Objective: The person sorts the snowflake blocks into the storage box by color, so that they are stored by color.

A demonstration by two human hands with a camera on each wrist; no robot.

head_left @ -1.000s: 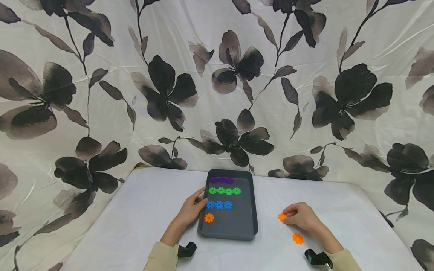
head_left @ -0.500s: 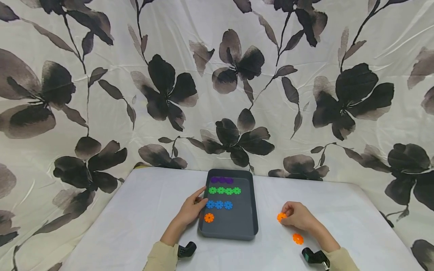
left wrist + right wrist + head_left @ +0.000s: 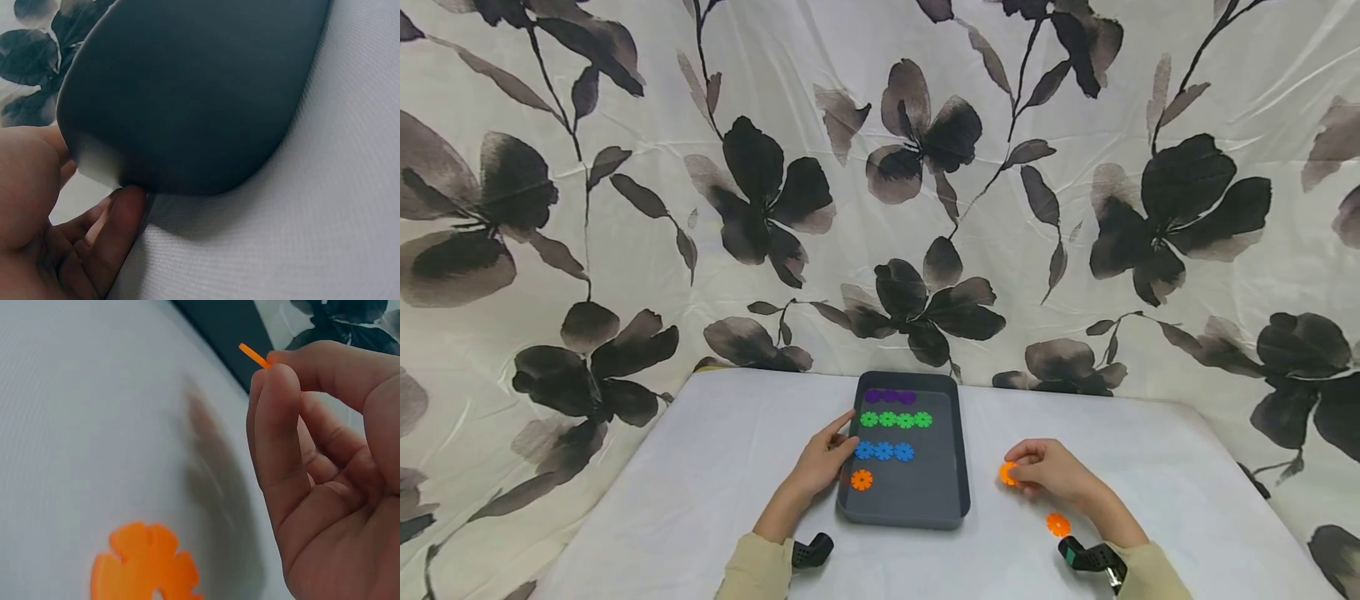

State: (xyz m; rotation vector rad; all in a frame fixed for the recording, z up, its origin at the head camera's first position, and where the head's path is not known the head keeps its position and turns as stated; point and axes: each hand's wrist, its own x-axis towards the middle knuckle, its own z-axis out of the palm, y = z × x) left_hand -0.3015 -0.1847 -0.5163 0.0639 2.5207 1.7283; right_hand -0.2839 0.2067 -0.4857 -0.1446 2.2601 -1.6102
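Note:
Between thumb and fingertips my right hand point(image 3: 1058, 477) pinches a flat orange flower-shaped disc point(image 3: 1006, 473). In the right wrist view this disc point(image 3: 252, 355) shows edge-on, raised above the cloth. Below that hand a second orange disc point(image 3: 1057, 524) lies flat on the table. My left hand point(image 3: 817, 463) grips the left side of a dark grey tray point(image 3: 934, 492), thumb at the rim. Its fingertips point(image 3: 130, 203) press the tray's outer wall in the left wrist view. One orange disc point(image 3: 862, 480) lies inside the tray near its front left.
Within the tray, rows of purple discs point(image 3: 890, 397), green discs point(image 3: 888, 419) and blue discs point(image 3: 883, 451) run from back to front. A white cloth point(image 3: 700, 500) covers the table. Behind it hangs a floral curtain point(image 3: 820, 250). Black wrist devices point(image 3: 813, 551) sit at both sleeves.
My right hand has moved left and slightly away from me with the orange disc, lifting it off the cloth. The left hand keeps its place on the tray.

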